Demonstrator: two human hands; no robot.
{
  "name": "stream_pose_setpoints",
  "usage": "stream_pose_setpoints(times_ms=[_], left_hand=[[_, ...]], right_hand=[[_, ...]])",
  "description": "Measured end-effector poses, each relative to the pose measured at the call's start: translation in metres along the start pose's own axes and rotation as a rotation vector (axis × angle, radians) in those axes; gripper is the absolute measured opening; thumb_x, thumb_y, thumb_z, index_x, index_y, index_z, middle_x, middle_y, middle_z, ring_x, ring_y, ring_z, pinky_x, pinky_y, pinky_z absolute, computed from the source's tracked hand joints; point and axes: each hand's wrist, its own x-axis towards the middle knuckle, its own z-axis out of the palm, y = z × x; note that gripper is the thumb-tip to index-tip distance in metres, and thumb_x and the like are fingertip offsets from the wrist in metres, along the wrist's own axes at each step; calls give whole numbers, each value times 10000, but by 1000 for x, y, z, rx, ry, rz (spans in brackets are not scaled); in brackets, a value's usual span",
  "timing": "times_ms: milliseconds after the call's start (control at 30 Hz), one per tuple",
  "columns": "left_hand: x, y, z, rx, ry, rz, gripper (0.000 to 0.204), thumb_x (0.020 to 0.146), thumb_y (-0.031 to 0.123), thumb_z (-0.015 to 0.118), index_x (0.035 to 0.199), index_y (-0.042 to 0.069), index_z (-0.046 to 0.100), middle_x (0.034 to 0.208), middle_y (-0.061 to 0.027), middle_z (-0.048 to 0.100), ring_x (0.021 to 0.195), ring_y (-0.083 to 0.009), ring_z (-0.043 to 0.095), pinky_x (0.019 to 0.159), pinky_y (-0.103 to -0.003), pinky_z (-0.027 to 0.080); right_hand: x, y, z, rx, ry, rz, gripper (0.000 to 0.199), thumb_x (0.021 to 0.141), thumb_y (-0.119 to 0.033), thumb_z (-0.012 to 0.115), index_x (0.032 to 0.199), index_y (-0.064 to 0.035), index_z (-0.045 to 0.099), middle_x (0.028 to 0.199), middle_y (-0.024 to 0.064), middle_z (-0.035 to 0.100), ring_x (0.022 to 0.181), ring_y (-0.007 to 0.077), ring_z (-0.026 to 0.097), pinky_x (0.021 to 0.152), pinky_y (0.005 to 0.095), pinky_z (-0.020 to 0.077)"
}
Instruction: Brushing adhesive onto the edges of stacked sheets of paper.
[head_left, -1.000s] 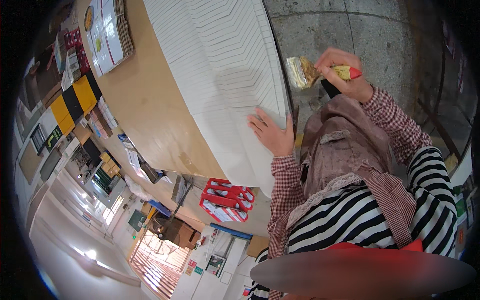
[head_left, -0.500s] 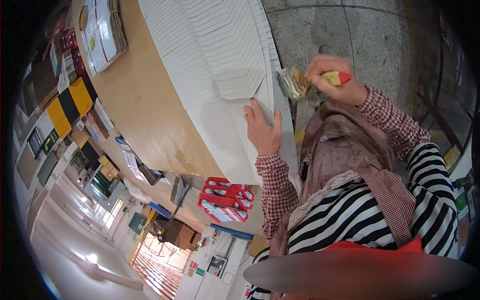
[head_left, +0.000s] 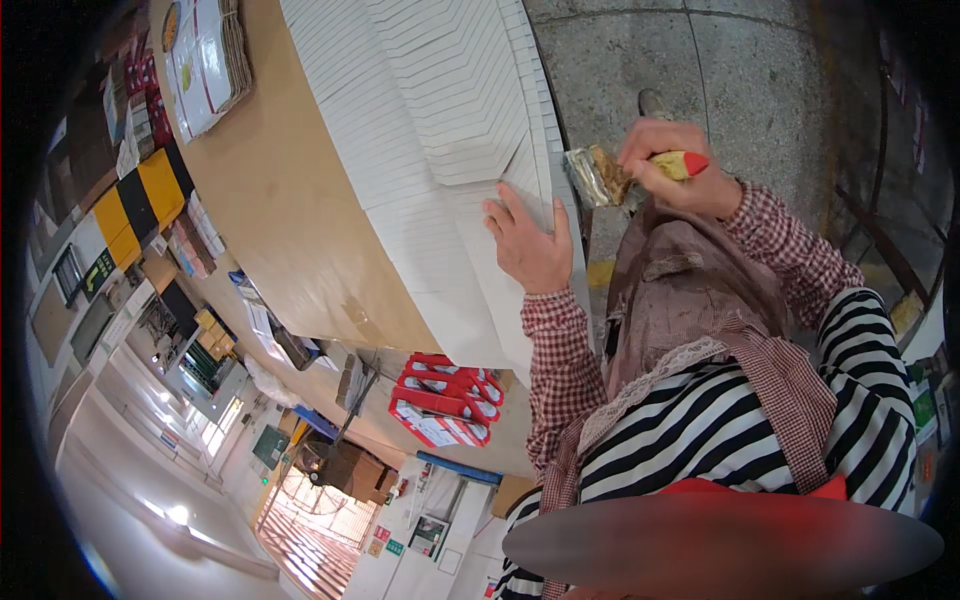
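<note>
Overlapping white paper sheets (head_left: pixel 455 85) lie fanned in staggered rows on the brown-topped table, reaching to its right edge. My left hand (head_left: pixel 532 245) rests flat on their near part, fingers spread and touching the paper. Off the right edge of the table, my right hand (head_left: pixel 680 165) is closed round a wide flat brush (head_left: pixel 597 178). This brush has a yellow handle with a red end and a worn, stained head that points left toward the sheets. Its head appears to be beside the paper edge, not on the sheets.
A brown table surface (head_left: pixel 265 150) extends left of the paper. On its far left stands a tied bundle of printed sheets (head_left: pixel 208 65). Red-and-white packages (head_left: pixel 445 400) lie near the table's near end. Grey concrete floor (head_left: pixel 740 90) lies to the right.
My right hand and the brush have shifted slightly right and toward me. My left hand has slid a little on the paper, its fingertips slightly farther away, and stays flat.
</note>
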Motion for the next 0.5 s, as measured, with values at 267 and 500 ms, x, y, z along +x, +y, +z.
stream_pose_setpoints(times_ms=[267, 500], left_hand=[[-47, 9, 48, 189, 154, -259, 954, 722, 496, 706, 1443, 55, 264, 1464, -316, 182, 1319, -513, 211, 1072, -525, 246], [-63, -30, 15, -7, 51, -62, 866, 793, 443, 650, 1450, 49, 246, 1440, -329, 237, 1297, -534, 249, 1070, -511, 258]], right_hand=[[-13, 2, -12, -96, 127, -38, 84, 816, -56, 582, 771, 15, 572, 805, 100, 608, 729, 174, 587, 649, 302, 469], [-15, 10, 3, -140, 205, -155, 52, 819, -41, 596, 798, 2, 577, 817, 88, 610, 731, 160, 588, 636, 282, 464]])
